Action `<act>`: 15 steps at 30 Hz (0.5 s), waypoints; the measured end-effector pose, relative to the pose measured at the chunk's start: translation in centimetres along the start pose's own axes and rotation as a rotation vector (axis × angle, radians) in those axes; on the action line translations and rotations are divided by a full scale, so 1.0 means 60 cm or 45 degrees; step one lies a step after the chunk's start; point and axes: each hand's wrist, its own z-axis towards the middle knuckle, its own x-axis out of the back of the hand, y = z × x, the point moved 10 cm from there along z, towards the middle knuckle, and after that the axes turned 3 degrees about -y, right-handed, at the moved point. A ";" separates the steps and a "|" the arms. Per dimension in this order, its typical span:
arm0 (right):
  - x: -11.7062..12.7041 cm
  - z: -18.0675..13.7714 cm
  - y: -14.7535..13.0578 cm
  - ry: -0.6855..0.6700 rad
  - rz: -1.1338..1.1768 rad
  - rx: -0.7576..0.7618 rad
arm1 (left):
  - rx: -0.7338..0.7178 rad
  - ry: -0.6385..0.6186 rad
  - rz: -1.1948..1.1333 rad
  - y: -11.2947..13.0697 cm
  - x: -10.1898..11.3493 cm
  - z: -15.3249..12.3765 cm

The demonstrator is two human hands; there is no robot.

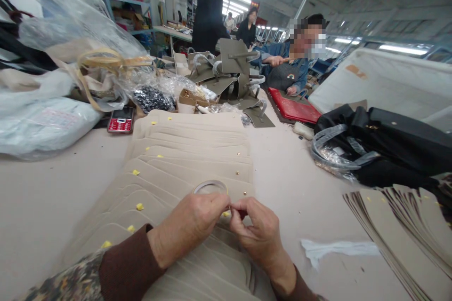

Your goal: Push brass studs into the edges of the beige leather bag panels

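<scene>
Tape (211, 182): over panels (197, 162), nearer left hand (192, 221).
Left hand: pinches it.
Right hand (259, 230): fingertips pressed together; on what, I cannot tell.

- Left hand (194, 221): fingers curled inward, tips pinched, back upward.
- Right hand (259, 225): thumb and forefinger pinched, tips just beside the left's.
- Left cuff (129, 261): brown, just behind its hand.
- Right cuff (299, 288): brown, likewise behind its hand.

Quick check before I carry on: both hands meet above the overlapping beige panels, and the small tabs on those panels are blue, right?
Not blue: the head view shows the small tabs are yellow. The left hand and right hand do meet above the overlapping beige panels.
</scene>
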 end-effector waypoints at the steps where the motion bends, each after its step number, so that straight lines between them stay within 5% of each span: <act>1: -0.005 0.000 0.018 -0.018 0.103 -0.153 | -0.005 0.024 0.025 0.002 0.004 0.002; 4: -0.032 -0.017 0.082 -0.080 0.521 -0.692 | -0.044 0.107 0.058 0.018 0.019 0.011; 7: -0.033 -0.037 0.136 -0.002 0.714 -0.997 | -0.101 0.168 0.052 0.031 0.029 0.017; 11: -0.019 -0.061 0.208 0.042 0.730 -1.175 | -0.008 0.115 0.279 0.003 0.018 0.021; 15: -0.024 -0.068 0.234 -0.046 0.744 -1.147 | 0.134 -0.182 0.487 -0.040 -0.020 0.023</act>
